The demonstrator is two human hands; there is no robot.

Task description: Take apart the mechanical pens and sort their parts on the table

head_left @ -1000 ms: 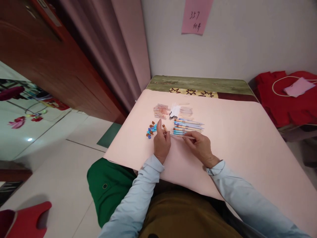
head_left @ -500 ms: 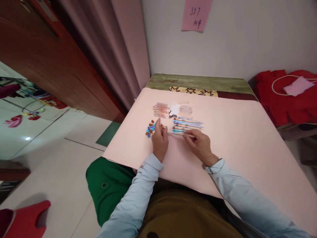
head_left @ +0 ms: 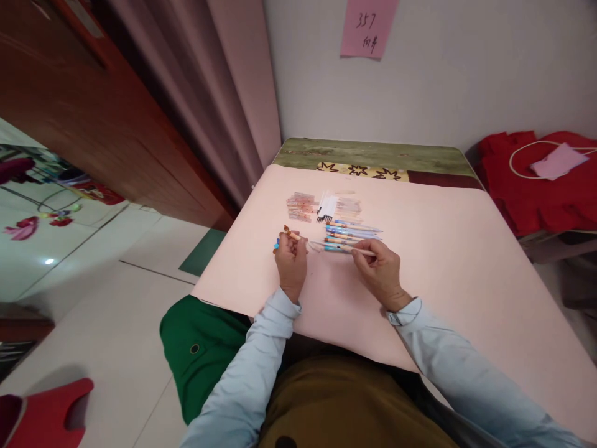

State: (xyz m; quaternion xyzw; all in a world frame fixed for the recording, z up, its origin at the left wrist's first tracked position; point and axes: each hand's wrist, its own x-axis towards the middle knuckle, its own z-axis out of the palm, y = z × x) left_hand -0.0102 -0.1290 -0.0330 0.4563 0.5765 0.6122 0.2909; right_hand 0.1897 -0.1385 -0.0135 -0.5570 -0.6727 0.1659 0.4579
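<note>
My left hand [head_left: 290, 264] is closed round a short orange pen part with a brown cap [head_left: 291, 234], just in front of a small heap of brown and blue caps [head_left: 278, 241]. My right hand [head_left: 380, 267] pinches a thin pen barrel [head_left: 347, 248] that points left, its tip apart from the left hand. Beyond both hands lies a row of blue and orange pens [head_left: 351, 232], then white refills with black tips [head_left: 327, 208] and clear orange-printed barrels [head_left: 299, 207].
All of this lies on a pink sheet [head_left: 433, 261] over a table against the wall. A red bag [head_left: 541, 180] sits at the right. A green stool [head_left: 196, 348] stands by my left leg, with tiled floor and a curtain at the left.
The two hands have drawn apart: the left moved left with the capped piece, the right slid right with the barrel. One second ago they met over one pen.
</note>
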